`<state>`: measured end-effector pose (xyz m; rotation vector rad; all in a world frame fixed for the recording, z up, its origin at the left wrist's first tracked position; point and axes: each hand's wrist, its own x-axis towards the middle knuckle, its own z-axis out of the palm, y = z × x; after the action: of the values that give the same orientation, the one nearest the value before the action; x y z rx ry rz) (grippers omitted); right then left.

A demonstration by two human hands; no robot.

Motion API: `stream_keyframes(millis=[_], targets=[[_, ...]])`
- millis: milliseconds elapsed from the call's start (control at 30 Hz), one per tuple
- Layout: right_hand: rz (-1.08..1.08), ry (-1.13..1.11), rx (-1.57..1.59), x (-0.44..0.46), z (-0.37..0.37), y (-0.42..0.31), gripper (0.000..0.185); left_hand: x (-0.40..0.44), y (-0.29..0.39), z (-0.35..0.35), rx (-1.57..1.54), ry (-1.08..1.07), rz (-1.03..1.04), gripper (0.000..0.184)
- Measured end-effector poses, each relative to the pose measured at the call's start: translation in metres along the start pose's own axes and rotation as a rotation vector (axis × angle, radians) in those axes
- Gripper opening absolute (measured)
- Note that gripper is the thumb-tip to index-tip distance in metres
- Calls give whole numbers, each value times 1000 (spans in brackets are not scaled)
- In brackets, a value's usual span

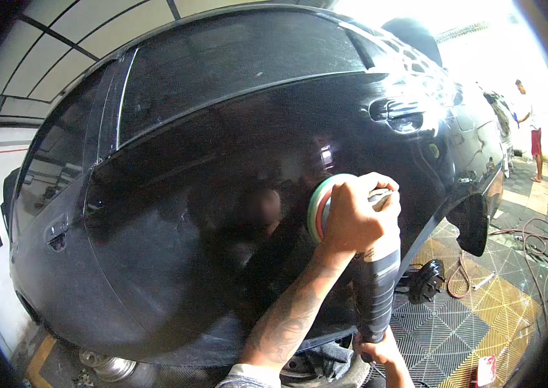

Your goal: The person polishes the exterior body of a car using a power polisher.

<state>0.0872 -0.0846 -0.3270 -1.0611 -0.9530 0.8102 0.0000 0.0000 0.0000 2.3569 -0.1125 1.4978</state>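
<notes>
Left forearm (287, 317) foremost, my left hand (361, 216) clasps the polisher (377, 294), right hand (382, 349) its rear; I judge I'm buffing the door (151, 220); next, even pressure.

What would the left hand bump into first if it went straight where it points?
Probably the dark car door. The left hand grips the polisher, whose round pad seems to be against that door, though depth makes contact hard to judge.
</notes>
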Motion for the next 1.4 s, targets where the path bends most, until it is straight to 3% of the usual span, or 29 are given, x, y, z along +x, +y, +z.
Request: stream_keyframes(millis=[67,100,167,200,267,300,333,367,467,500,667,733,800,1000,1033,1133,1200,1233,1300,1400], targets=[[67,-6,14,-1,7,-4,26,-10,9,-13,-118,-5,-122,16],[-55,27,39,-2,26,14,27,-18,10,-24,-48,34,-9,17],[-30,17,-265,2,29,43,29,-32,10,-43,20,82,53,17],[-39,-24,-90,-5,47,25,31,-39,10,-54,-39,65,24,18],[2,-40,-224,-14,69,-12,32,-49,15,-80,113,61,102,20],[109,-94,-159,-10,77,3,33,-54,16,-92,123,54,126,21],[8,-104,-273,-9,92,-6,34,-61,20,-102,113,71,83,22],[79,-137,-203,-16,98,-17,36,-68,23,-112,101,88,39,24],[-16,-237,-163,-11,118,4,40,-85,23,-143,196,157,51,21],[74,-306,-221,-6,121,8,42,-91,22,-152,228,183,57,22],[-65,-345,-196,-5,135,7,46,-110,33,-173,260,256,2,28],[-58,-352,-209,-3,130,19,47,-113,34,-169,274,254,-41,33],[-55,-356,-223,-3,120,23,49,-111,29,-161,260,254,13,23],[31,-216,-215,-6,69,27,43,-79,15,-97,144,150,30,19],[168,-227,-177,-6,55,18,38,-69,14,-80,96,134,32,18],[29,-21,-258,-7,17,21,32,-41,4,-28,-44,62,14,18],[-64,53,-156,-2,3,31,41,-23,3,3,-145,24,-25,15],[140,117,-132,-14,5,-5,44,-15,3,14,-171,-8,-27,14],[199,102,34,-14,-3,-7,40,-2,-5,33,-105,-16,-8,13],[98,117,65,-11,-3,8,44,-1,-9,37,-71,-20,7,14]])
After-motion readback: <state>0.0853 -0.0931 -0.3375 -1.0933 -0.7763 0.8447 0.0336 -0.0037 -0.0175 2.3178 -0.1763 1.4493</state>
